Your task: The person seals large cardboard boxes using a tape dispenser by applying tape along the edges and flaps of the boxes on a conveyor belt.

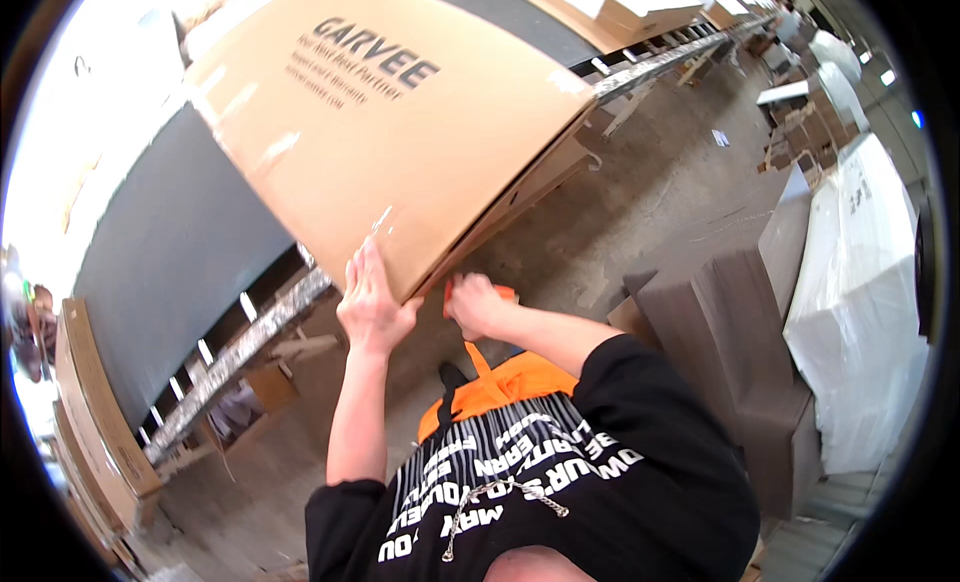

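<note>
A large brown cardboard box (400,152) lies across a conveyor, printed with dark lettering and with shiny tape strips along its left edge. My left hand (372,307) rests on its near corner, fingers stretched flat on the top face and thumb by the edge. Just right of that corner, low beside the box's side, my right hand (478,307) is closed around an orange hand tool (506,294). Most of the tool is hidden by the fingers, so its kind is unclear.
The dark conveyor belt (180,272) runs left of the box, edged by a metal rail (235,362). Flat cartons (100,412) stand at the left. Grey foam sheets (720,322) and white wrapped foam (855,302) are stacked close on my right. More cartons lie farther back.
</note>
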`<state>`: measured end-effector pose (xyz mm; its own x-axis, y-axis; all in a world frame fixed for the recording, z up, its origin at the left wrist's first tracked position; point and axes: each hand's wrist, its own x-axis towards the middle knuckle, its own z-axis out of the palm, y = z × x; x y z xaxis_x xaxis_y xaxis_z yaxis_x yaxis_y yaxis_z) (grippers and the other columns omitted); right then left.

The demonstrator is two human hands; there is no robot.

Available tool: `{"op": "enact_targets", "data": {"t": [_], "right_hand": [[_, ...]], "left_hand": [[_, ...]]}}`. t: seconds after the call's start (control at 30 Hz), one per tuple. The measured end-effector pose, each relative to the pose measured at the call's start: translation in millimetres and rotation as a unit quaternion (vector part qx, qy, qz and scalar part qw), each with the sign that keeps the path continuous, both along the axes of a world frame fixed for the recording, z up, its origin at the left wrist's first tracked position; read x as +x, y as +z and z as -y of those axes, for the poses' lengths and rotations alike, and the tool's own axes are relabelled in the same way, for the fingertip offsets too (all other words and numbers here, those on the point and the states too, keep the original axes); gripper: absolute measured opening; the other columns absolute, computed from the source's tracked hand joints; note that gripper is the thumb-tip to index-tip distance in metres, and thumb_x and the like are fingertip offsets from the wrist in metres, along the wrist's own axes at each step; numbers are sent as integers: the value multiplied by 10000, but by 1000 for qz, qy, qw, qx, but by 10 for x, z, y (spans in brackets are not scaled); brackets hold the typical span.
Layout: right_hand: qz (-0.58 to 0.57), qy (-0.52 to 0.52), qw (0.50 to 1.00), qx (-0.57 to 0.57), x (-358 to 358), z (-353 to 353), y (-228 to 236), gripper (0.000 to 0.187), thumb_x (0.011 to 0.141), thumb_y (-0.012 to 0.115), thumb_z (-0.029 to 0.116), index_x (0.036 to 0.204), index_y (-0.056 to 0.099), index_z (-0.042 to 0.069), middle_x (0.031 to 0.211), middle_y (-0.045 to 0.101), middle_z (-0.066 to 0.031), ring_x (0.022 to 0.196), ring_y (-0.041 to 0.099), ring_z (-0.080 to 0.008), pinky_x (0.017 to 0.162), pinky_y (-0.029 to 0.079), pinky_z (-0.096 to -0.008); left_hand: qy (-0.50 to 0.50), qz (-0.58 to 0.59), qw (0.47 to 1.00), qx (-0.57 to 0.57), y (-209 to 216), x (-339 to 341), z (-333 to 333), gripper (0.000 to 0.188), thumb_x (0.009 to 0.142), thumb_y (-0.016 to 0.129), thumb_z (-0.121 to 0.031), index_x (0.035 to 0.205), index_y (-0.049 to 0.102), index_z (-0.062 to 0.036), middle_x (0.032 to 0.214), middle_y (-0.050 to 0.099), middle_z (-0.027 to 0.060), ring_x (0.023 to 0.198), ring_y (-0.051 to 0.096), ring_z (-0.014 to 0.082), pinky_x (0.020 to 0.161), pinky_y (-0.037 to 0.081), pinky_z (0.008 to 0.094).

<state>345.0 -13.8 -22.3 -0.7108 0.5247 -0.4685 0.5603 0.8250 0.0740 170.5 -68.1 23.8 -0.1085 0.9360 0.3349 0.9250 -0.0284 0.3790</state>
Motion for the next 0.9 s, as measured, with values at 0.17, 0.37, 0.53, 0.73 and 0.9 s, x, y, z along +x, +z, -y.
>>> {"op": "enact_targets", "data": {"t": [0.17,0.37,0.53,0.73,0.9], "right_hand": [[-286,-291,890,-203,1305,-4,-810,565,675,668,193,1239,675,226,1211,614,-58,946,687,-246,761,561,-405],[-626,-542,382,-411,2990,-1273,-413,828,548,552,-131,1372,531,-41,1217,655,-147,1104,632,-217,976,482,-316],[-671,-439,431,-413,3456,-3112,92,788,609,560,-20,1395,506,-40,1113,670,-115,853,641,-135,762,509,-250],[-526,-416,462,-580,3360,-4587,415,520,572,599,14,1081,650,-79,931,699,-130,712,664,-188,687,567,-318],[-505,-357,525,-584,3377,-3681,419,635,486,585,-53,1110,694,-79,983,724,-188,854,706,-201,790,566,-296]], "left_hand": [[25,-11,997,-71,59,27,88,1133,530,906,-251,1449,329,75,1420,490,235,1301,484,427,1082,424,455],[-63,-143,985,-74,332,809,-765,1039,671,829,-518,1397,416,99,1415,479,283,1363,405,450,1133,332,503],[-141,-71,986,-49,138,1789,-2291,952,752,757,-538,1358,445,127,1403,487,291,1345,416,474,1119,336,545],[-112,-198,973,-33,-129,2026,-2755,755,806,727,-433,1315,533,89,1391,489,315,1274,464,537,1091,363,570],[-99,-199,975,-21,-68,1959,-2698,771,733,799,-402,1294,560,70,1358,537,284,1244,516,500,1050,428,545]]}}
